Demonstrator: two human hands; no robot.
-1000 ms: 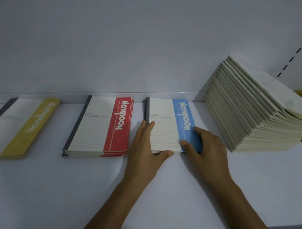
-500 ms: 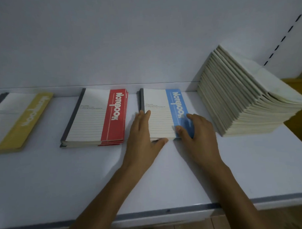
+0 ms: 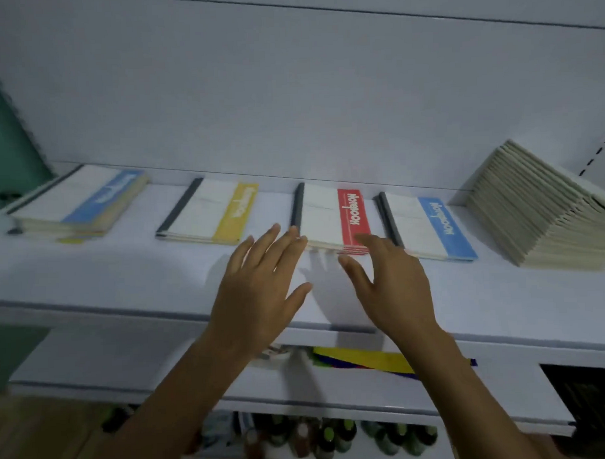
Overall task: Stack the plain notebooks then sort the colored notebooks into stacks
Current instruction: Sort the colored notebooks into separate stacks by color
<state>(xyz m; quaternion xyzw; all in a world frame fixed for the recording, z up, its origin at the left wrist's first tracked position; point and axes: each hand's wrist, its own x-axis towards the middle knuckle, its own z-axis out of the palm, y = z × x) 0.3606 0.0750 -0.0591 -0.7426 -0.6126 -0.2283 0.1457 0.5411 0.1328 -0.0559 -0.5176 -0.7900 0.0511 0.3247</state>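
- Lowest in view, a row of small bottles with dark and pale caps (image 3: pixel 322 438) stands under the white shelving, too blurred to tell more.
- On the narrow white lower shelf (image 3: pixel 505 380) lie flat sheets of yellow, green and dark blue (image 3: pixel 367 359), partly hidden by the forearms.
- The left hand (image 3: pixel 262 292) reaches over the front edge of the white upper shelf (image 3: pixel 124 280). Its fingers (image 3: pixel 281 243) are straight and spread, grasping nothing, with the tips at the near left corner of the red-banded notebook stack (image 3: pixel 331 218). Motion blur hides whether they touch it.
- The right hand (image 3: pixel 389 288) is likewise released, thumb out. Its fingers (image 3: pixel 373 244) extend over the near right corner of the same stack, with contact unclear.
- The red-banded notebook stack lies flat, its dark spine to the left.
- Just to its right lies the blue-banded notebook stack (image 3: pixel 428 225), apart from it by a narrow gap.
- To its left lies the yellow-banded notebook stack (image 3: pixel 208 212), well apart.
- Farthest left sits a thicker pile topped by a blue-banded notebook (image 3: pixel 81 206), with a yellow edge showing at its base.
- At the right end, the tall stack of plain cream notebooks (image 3: pixel 540 207) leans in a slanted fan.
- Behind everything rises the pale grey back panel (image 3: pixel 289 92).
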